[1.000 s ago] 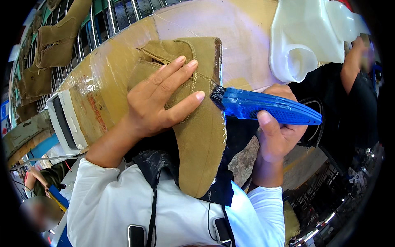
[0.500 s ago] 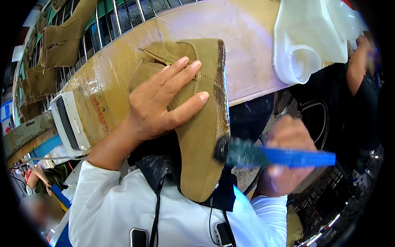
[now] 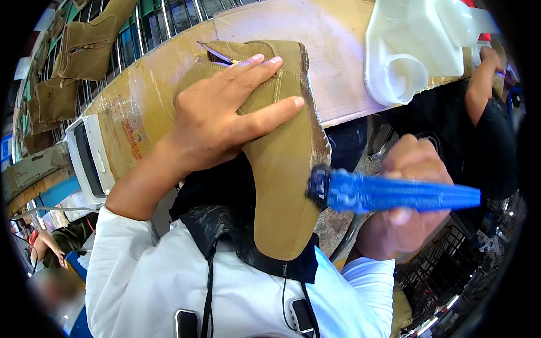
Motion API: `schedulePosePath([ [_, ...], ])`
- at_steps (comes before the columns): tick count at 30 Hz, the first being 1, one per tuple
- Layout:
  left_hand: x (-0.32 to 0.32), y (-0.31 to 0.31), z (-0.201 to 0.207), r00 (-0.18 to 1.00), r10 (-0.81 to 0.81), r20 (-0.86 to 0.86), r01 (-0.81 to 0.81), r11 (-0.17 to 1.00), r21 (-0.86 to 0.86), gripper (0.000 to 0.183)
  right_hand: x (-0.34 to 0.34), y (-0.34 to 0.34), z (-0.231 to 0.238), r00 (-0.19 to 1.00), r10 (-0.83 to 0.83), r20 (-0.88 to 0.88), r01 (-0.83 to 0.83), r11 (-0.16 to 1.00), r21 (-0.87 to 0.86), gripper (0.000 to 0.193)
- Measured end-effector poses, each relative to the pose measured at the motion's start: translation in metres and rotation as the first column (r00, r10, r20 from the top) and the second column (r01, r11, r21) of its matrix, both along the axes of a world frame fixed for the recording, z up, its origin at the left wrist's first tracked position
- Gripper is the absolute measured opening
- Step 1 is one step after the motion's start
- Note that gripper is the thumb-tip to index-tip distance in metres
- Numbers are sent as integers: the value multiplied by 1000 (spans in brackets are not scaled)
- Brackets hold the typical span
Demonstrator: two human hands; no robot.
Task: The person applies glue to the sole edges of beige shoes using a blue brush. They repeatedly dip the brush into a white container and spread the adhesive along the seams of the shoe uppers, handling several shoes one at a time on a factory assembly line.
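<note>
My left hand (image 3: 225, 118) lies spread over the side of a tan suede boot (image 3: 284, 186) and holds it against my lap, toe pointing down. The boot's zipper shows near my fingertips. My right hand (image 3: 406, 208) grips a blue-handled brush (image 3: 394, 192); its dark bristle head touches the boot's sole edge about halfway down the right side.
A cardboard-covered bench (image 3: 332, 50) runs across the top, with a white plastic jug (image 3: 411, 50) on it. More tan boots (image 3: 84, 45) hang on a wire rack at upper left. A white box (image 3: 84, 158) sits at left. Another person in black (image 3: 490, 112) works at right.
My right hand has carried the brush down along the sole edge, from near the boot's top to its middle. The left hand has stayed on the boot.
</note>
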State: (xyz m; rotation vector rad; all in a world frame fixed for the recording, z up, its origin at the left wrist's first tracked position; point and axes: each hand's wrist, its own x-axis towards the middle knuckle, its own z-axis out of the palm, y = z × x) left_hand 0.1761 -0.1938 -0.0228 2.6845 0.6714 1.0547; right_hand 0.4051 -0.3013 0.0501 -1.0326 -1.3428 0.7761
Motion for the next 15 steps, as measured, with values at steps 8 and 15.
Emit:
schedulePosePath([
  [8, 0, 2, 14, 997, 13, -72, -20, 994, -104, 69, -29, -25, -10, 974, -213, 82, 189, 955, 229, 28],
  [15, 4, 2, 20, 998, 23, -62, -30, 993, -113, 70, -10, -14, -35, 936, -340, 91, 328, 936, 127, 34],
])
